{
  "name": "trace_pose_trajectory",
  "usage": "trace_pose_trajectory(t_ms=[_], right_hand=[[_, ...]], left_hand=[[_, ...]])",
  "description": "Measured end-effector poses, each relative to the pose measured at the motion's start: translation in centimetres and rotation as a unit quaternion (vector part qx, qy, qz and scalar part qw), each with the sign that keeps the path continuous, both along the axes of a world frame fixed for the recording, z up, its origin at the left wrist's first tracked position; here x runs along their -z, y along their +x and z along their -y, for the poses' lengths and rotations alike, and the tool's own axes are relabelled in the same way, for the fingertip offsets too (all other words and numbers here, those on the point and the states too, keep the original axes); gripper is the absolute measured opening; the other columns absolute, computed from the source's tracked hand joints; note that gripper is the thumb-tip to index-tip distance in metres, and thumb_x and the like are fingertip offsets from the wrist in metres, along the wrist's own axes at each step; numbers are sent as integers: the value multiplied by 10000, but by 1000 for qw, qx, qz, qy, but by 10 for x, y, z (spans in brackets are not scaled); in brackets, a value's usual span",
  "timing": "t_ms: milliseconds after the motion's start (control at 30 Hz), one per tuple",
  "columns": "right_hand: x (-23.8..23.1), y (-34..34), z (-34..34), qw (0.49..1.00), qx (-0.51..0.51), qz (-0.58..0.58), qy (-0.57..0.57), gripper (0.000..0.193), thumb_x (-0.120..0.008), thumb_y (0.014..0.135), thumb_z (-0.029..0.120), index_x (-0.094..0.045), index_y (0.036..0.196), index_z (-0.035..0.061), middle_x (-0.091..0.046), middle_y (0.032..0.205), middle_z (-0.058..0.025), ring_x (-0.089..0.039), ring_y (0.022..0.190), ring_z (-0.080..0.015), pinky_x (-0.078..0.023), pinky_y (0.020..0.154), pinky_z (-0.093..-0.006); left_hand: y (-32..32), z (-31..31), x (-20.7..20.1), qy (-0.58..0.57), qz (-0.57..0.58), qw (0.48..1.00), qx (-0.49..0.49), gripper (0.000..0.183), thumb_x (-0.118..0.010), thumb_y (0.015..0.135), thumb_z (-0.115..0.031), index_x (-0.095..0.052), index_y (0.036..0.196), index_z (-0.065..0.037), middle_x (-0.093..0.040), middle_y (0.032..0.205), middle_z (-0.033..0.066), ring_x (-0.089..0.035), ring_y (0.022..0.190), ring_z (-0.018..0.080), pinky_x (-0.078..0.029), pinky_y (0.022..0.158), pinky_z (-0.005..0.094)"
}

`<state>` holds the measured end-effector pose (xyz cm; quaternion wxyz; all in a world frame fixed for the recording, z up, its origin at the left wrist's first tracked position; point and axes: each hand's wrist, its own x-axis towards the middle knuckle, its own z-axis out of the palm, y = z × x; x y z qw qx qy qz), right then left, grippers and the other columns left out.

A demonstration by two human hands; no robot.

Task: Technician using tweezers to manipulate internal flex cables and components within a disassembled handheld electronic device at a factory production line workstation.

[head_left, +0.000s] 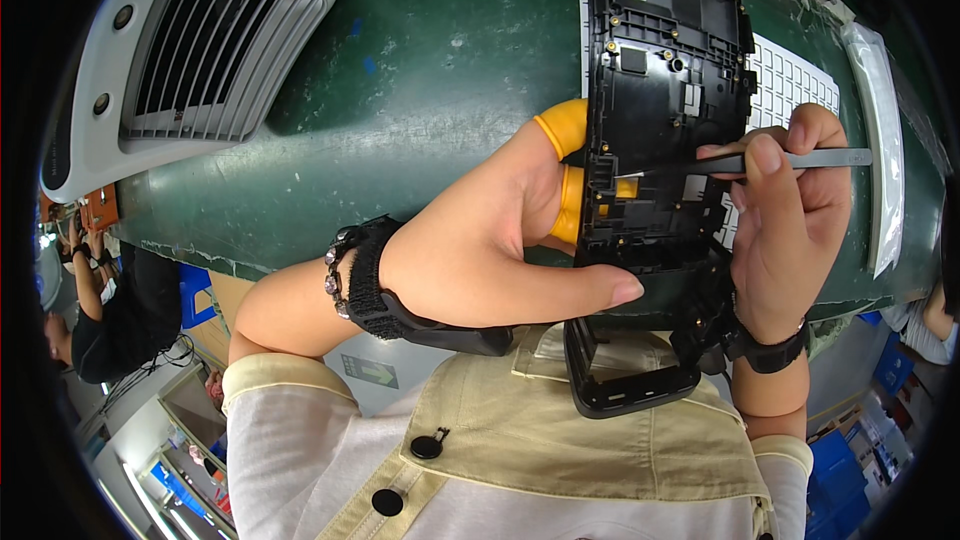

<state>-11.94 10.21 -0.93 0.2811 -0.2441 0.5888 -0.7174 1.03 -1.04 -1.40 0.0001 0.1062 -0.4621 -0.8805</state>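
Note:
My left hand [478,230] grips a black plastic housing [665,90] by its left side, with yellow finger cots on two fingers that pass behind it and the thumb stretched along below. The housing has ribs, small brass inserts and cut-out windows, and its framed lower end [635,390] hangs toward my chest. My right hand [790,210] pinches a pair of grey tweezers [780,160] between thumb and fingers. Their dark points reach left across the housing to its left edge, near a small slot. Whether the tips hold anything is too small to tell.
A white sheet with a grid of small pieces [795,75] lies behind the housing on the green work mat [440,50]. A white plastic-wrapped strip [885,150] is at the right. A white louvred blower [215,50] stands at the far left. Another person [125,300] sits beyond, at left.

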Motion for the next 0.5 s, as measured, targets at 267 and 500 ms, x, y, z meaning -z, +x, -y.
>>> trace_pose_trajectory(t_ms=[267, 500], right_hand=[[0, 1, 0, 1000, 5, -8, 8, 158, -492, 778, 61, -353, 853, 70, -458, 641, 1, -539, 618, -99, -316, 488, -144], [1, 0, 0, 1000, 2, -11, 8, 161, -498, 778, 65, -352, 846, 70, -453, 623, 4, -527, 598, -91, -323, 487, -145]], left_hand=[[0, 0, 0, -7, -1, 1000, 2, 777, -519, 631, 149, -107, 1259, -52, -419, 1161, 135, -432, 1064, 178, -342, 882, 309], [0, 0, 1, -12, -8, 1000, 4, 751, -515, 650, 128, -109, 1257, -49, -415, 1165, 135, -423, 1072, 178, -330, 891, 309]])
